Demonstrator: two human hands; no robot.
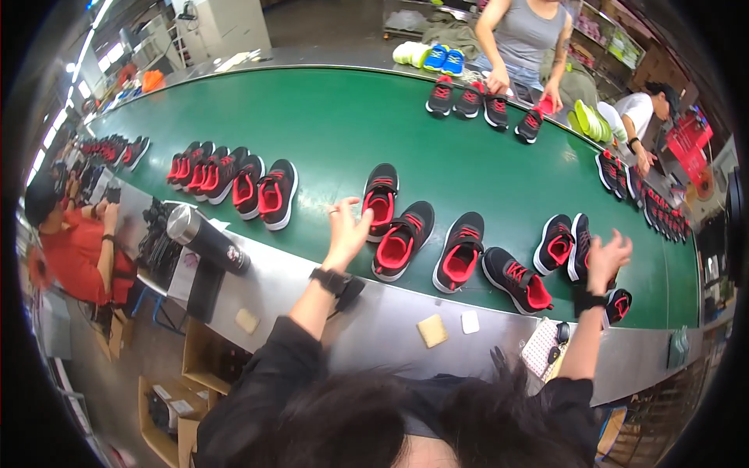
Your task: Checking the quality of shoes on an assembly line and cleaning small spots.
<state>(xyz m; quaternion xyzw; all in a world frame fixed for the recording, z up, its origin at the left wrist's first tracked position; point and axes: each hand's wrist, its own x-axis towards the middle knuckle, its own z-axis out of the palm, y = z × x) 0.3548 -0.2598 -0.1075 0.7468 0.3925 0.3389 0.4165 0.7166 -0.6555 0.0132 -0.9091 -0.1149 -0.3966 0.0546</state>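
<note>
My left hand (349, 232) is open, its fingers apart, beside the heel of a black sneaker (381, 187) with red lining; whether it touches the shoe I cannot tell. Another black-and-red sneaker (416, 221) lies against that one. My right hand (608, 259) is spread open by a sneaker (578, 238), partly covering the shoes there. One more sneaker (619, 306) lies below my right wrist, partly hidden. Between my hands lie a sneaker (469, 226) pointing away, a tilted sneaker (511, 273) with its heel toward the lower right, and another sneaker (554, 234).
The shoes rest on a green belt (328, 117) with a metal ledge (374, 335) along my side. The ledge holds a dark bottle (207, 238), a yellow sponge (431, 331) and a white block (470, 321). A row of sneakers (211, 175) stands left. Co-workers stand across and at left.
</note>
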